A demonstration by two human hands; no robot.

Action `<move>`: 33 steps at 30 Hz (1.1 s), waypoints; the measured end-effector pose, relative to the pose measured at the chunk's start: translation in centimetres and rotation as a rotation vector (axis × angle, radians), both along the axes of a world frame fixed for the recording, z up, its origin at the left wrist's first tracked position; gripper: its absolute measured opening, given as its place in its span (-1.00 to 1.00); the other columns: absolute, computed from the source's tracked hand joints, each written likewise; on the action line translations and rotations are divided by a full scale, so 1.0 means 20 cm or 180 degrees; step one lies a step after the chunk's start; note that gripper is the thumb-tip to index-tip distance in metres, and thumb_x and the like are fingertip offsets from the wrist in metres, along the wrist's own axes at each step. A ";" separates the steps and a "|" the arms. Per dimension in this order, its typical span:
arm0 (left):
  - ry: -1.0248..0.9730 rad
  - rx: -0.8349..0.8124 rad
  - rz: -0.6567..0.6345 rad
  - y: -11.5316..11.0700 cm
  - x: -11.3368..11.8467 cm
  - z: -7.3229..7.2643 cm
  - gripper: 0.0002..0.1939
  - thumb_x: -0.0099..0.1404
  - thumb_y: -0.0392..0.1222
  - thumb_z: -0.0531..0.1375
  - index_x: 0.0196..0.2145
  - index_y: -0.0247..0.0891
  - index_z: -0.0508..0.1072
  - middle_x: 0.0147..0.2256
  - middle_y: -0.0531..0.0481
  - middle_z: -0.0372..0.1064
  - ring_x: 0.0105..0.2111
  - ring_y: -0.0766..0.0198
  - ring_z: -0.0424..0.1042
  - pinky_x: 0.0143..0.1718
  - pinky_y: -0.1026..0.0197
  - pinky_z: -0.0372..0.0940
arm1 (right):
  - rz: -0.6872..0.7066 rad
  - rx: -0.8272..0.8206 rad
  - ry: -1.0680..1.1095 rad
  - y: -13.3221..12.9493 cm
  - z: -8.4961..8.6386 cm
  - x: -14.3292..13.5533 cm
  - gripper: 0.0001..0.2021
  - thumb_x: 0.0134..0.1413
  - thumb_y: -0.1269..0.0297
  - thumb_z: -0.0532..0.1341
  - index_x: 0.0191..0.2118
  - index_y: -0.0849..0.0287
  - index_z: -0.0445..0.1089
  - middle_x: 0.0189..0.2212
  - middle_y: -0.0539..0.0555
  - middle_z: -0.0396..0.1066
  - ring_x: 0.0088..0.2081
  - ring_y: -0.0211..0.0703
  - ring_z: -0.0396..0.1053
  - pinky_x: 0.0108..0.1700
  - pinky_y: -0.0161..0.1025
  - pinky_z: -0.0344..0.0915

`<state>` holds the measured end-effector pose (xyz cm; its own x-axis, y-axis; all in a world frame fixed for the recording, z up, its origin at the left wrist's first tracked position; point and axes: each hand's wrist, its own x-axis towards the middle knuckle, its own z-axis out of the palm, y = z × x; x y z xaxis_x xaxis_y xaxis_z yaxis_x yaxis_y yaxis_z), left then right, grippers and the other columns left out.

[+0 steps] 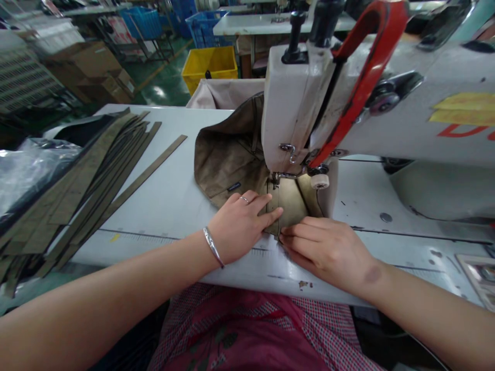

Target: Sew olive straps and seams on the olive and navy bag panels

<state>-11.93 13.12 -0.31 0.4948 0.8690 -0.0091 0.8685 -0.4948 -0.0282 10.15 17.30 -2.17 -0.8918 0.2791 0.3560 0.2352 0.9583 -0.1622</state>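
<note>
A brown-olive fabric piece (228,159) with a small dark label lies under the head of a white sewing machine (286,113). Its front edge reaches toward the table's near side. My left hand (242,221) rests on the fabric just in front of the needle area, fingers spread and pressing down, with a ring and a silver bracelet. Close by on the right, my right hand (325,250) has its fingers together, pinching the fabric's near edge. The fingertips of that hand are partly hidden by the fabric and the hand itself.
Olive fabric strips (127,180) are piled on the left of the white table (174,175), beside clear plastic (34,159). A red curved part (359,87) runs down the machine. Beyond the table stand a yellow crate (211,64) and cardboard boxes (88,72).
</note>
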 end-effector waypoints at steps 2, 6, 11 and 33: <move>-0.0004 0.0041 0.0003 0.02 0.00 0.00 -0.50 0.37 -0.17 0.10 0.24 -0.08 0.23 0.23 -0.13 0.14 0.09 -0.02 0.20 0.03 -0.06 0.23 | -0.0030 0.0051 -0.0026 0.03 0.00 -0.01 -0.81 0.27 0.39 0.12 -0.31 0.21 0.48 -0.37 0.04 0.45 -0.31 -0.22 0.35 -0.27 -0.22 0.28; -0.0012 0.0145 0.0004 0.07 -0.01 -0.02 -0.52 0.38 -0.18 0.08 0.24 -0.10 0.24 0.21 -0.14 0.16 0.09 -0.02 0.20 0.02 -0.05 0.22 | -0.0103 0.0154 -0.0005 0.07 -0.01 -0.03 -0.79 0.27 0.37 0.12 -0.33 0.20 0.49 -0.39 0.03 0.44 -0.34 -0.22 0.32 -0.30 -0.21 0.25; 0.0054 0.0365 -0.0027 0.11 -0.02 -0.07 -0.53 0.41 -0.21 0.02 0.25 -0.15 0.22 0.20 -0.16 0.18 0.07 -0.04 0.21 0.00 -0.07 0.23 | -0.0194 0.0186 0.0122 0.11 -0.01 -0.04 -0.79 0.28 0.34 0.13 -0.30 0.18 0.51 -0.39 0.02 0.47 -0.32 -0.21 0.35 -0.23 -0.19 0.27; -0.0825 0.0829 -0.1041 0.08 -0.04 -0.10 -0.83 0.38 -0.31 0.12 -0.13 -0.37 0.48 -0.28 -0.08 0.45 -0.27 0.21 0.38 -0.18 0.16 0.37 | -0.0226 0.0166 0.0225 0.09 -0.04 0.02 -0.85 0.25 0.35 0.18 -0.14 0.19 0.48 -0.17 0.03 0.51 -0.16 -0.15 0.42 -0.11 -0.17 0.35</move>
<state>-12.75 14.68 -2.35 0.6993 0.6247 0.3475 0.6636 -0.7481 0.0093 10.55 19.17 -2.91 -0.8426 0.3202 0.4330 0.2926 0.9472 -0.1312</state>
